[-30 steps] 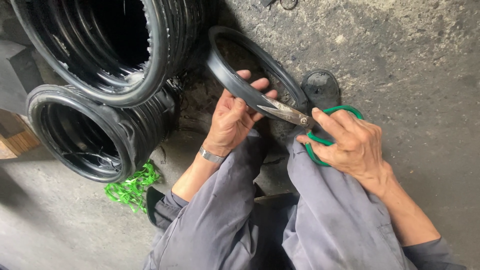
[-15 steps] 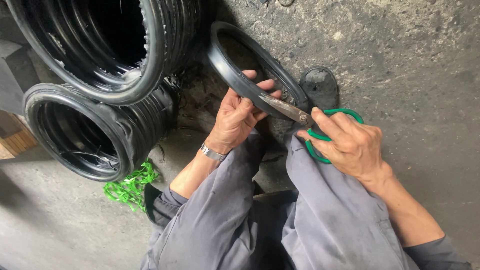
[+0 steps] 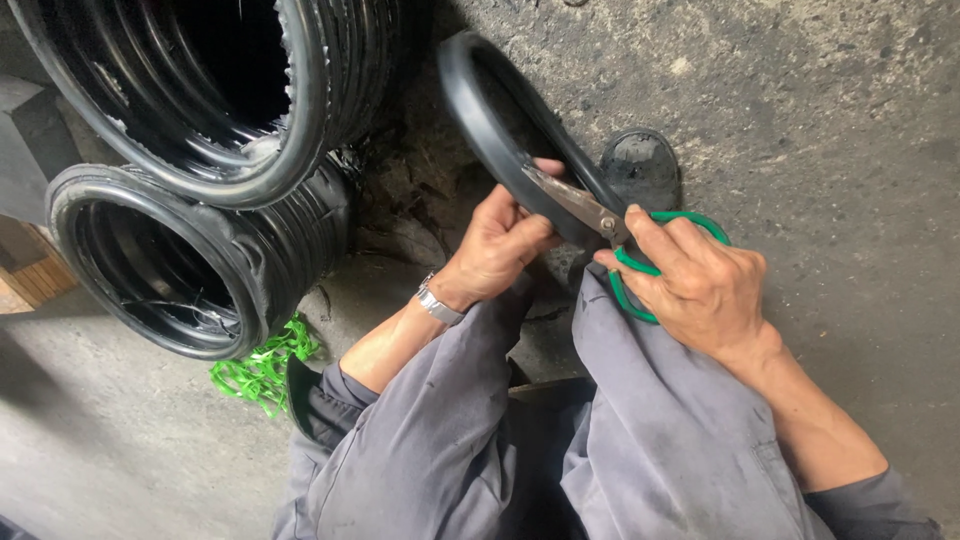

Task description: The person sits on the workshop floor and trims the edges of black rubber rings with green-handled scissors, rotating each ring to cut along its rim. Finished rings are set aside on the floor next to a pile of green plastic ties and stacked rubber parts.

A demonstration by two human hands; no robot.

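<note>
My left hand (image 3: 497,243) grips the near edge of a black rubber ring (image 3: 478,115), which stands tilted on the concrete floor in front of my knees. My right hand (image 3: 700,285) is closed through the green handles of a pair of scissors (image 3: 602,219). The metal blades point left and lie against the ring's rim, right beside my left thumb. A metal watch sits on my left wrist. My grey trouser legs fill the lower middle of the view.
Two stacks of black rubber rings (image 3: 190,100) (image 3: 190,265) stand at the left. A bundle of green plastic strap (image 3: 262,368) lies below them. A dark shoe tip (image 3: 641,165) shows behind the scissors. Rough concrete floor (image 3: 830,120) spreads to the right.
The hands, ring and scissors stay together; the view has shifted slightly and the scissor blades have worked a little further along the ring's rim.
</note>
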